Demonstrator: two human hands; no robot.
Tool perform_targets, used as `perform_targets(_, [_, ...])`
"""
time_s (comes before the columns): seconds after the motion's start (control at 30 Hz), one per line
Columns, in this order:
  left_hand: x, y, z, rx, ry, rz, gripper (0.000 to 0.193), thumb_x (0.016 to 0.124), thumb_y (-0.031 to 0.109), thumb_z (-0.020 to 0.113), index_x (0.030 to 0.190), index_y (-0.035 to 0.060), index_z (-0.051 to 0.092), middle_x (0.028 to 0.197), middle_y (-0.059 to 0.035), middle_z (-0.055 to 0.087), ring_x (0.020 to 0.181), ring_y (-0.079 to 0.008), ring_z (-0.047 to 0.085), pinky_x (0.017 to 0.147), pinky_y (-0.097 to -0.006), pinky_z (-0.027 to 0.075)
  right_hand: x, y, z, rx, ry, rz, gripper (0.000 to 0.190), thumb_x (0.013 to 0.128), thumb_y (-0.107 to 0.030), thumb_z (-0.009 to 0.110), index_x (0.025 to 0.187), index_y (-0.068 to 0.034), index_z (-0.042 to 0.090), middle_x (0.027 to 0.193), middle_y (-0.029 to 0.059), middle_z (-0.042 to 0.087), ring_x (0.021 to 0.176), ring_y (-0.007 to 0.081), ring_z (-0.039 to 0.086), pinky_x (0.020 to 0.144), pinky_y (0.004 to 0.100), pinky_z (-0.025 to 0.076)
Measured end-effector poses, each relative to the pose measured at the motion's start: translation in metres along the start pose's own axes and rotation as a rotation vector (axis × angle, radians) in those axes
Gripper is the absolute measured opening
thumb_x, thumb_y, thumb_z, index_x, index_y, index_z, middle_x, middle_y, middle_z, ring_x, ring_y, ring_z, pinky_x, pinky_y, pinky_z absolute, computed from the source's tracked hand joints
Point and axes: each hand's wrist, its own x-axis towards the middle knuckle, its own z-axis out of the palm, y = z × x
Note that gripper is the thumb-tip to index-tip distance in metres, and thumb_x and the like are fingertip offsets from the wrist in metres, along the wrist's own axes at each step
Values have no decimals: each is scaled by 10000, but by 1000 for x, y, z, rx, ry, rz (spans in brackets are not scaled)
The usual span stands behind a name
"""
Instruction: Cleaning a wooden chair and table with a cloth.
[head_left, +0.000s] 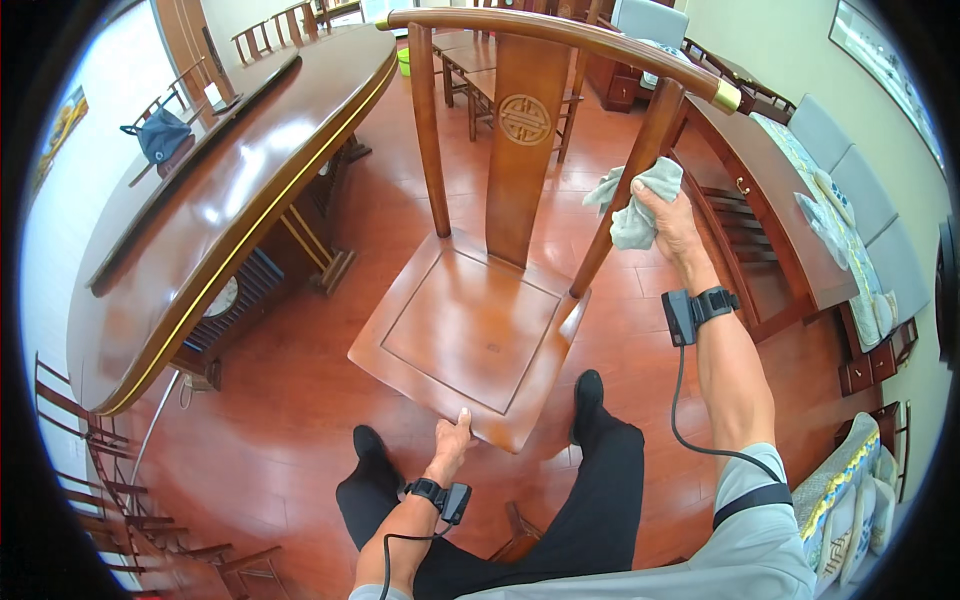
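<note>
A brown wooden chair (465, 322) stands before me, its backrest on the far side. My left hand (452, 442) grips the near edge of the seat, thumb on top and fingers underneath. My right hand (667, 221) holds a pale grey-green cloth (637, 232) wrapped around the right back post (651, 142), about midway up. A round carved emblem (524, 119) marks the flat back splat (517, 195). Above runs a curved top rail (555, 34) with brass-coloured ends. The seat panel has a grooved square border.
A long polished table (247, 172) with a blue bag (159, 135) beyond stands left. At right are a wooden low table (765, 180) and a cushioned sofa (862, 180). Further chairs (112, 480) stand lower left. A green bucket (405, 62) sits farther back on the reddish floor (292, 397).
</note>
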Motion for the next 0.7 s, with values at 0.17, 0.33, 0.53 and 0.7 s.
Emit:
perform_targets(0.17, [0, 4, 6, -73, -129, -38, 432, 1007, 282, 576, 1098, -140, 593, 1072, -217, 665, 897, -265, 672, 762, -409, 587, 21, 14, -5, -11, -85, 41, 258, 845, -118, 785, 1046, -42, 643, 929, 45, 687, 748, 139, 674, 618, 297, 586])
perform_targets(0.33, [15, -4, 9, -90, -199, -77, 364, 1037, 217, 520, 1125, -133, 567, 1098, -217, 649, 916, -319, 685, 796, -454, 631, 27, 8, 7, -48, -136, 52, 214, 864, -130, 741, 1013, 7, 672, 830, 100, 716, 635, 169, 676, 540, 280, 561])
perform_targets(0.53, [67, -3, -6, 258, -173, 21, 457, 985, 277, 620, 1089, -167, 600, 1025, -217, 679, 814, -263, 680, 656, -384, 592, -8, -3, -31, -66, -6, -5, 178, 883, -84, 705, 1007, 36, 662, 834, 130, 720, 671, 196, 712, 519, 280, 571])
perform_targets(0.7, [116, 76, 39, 347, -306, 250, 449, 949, 320, 659, 954, -128, 683, 815, -156, 704, 735, -255, 652, 682, -424, 523, -29, -10, -98, -161, 277, -122, 140, 894, -48, 685, 1022, 6, 670, 876, 98, 720, 662, 157, 695, 527, 271, 568])
